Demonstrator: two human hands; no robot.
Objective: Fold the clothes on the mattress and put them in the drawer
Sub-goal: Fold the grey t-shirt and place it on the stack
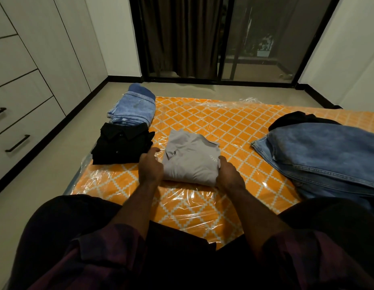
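Grey shirt (pixel 191 162), folded into a square, lies on the orange patterned mattress (pixel 223 126) toward its left edge. The right grip (pixel 229 174) clasps the shirt's right side, thumb on top. The left grip (pixel 150 166) lies against the shirt's left side, its fingers hidden, so I cannot tell whether it holds. A folded black shirt (pixel 121 145) sits at the left edge, with folded jeans (pixel 132 109) at the far left corner. Loose denim (pixel 324 151) lies by the right edge. White drawers (pixel 18 122) stand off the mattress to the left.
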